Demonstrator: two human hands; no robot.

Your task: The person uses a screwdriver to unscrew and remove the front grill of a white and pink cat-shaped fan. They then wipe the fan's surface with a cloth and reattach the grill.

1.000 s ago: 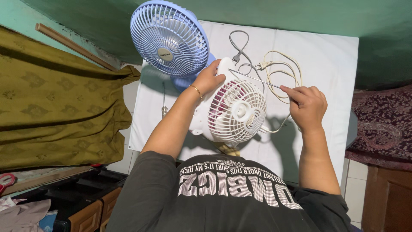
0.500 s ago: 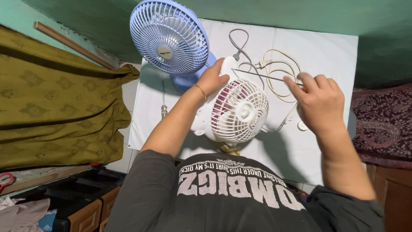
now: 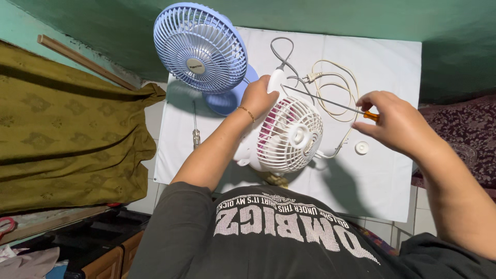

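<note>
Basically left hand [image 3: 257,96] is gripping top of white fan [image 3: 289,135] on white cloth [image 3: 392,170] w/ right hand [image 3: 395,124] closed around long screwdriver [image 3: 330,103], shaft aiming at fan; tip could be slipping, jabbing left fingers or snagging cord [image 3: 336,88].

The single head-worn camera looks steeply down from close above the person's chest onto the white sheet [image 3: 382,170], taking in both forearms and surrounding floor.
</note>
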